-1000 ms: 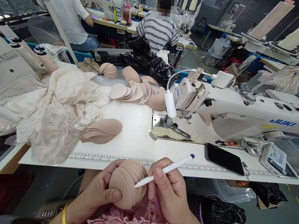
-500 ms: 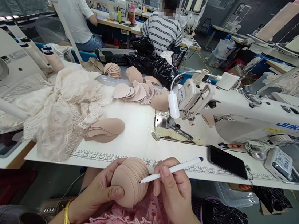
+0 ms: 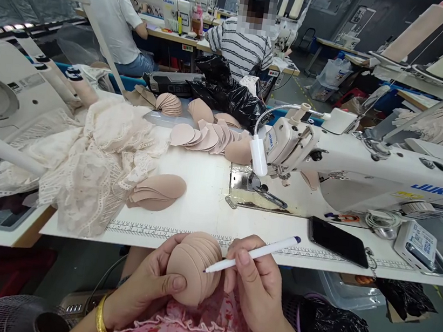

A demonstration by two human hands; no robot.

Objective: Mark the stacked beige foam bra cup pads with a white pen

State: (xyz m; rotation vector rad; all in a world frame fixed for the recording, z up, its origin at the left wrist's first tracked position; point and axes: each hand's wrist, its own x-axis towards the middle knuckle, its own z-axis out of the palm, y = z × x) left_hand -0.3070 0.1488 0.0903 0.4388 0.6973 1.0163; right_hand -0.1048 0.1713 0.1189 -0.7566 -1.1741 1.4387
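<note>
My left hand (image 3: 160,275) is closed around a fanned stack of beige bra cup pads (image 3: 190,271), its thumb pressed on the front one. Between the fingers and thumb of my right hand (image 3: 254,271) is a white marker pen (image 3: 271,248). The pen's dark tip points down to the left, at the face of the front pads; whether it touches cannot be made out. Just past the table edge, left of centre, lies another small pile of beige pads (image 3: 161,191). More pads (image 3: 209,136) are spread in an overlapping row further back.
A white JUKI sewing machine (image 3: 376,170) fills the table's right side. Near its front lie a black phone (image 3: 338,241) and a white box-like device (image 3: 415,246). Cream lace fabric (image 3: 100,155) is heaped at left. Behind are a black plastic bag (image 3: 231,94) and two seated people.
The pen tip has shifted slightly left and down across the front pads. Both hands keep their hold, and the whole view has moved a little.
</note>
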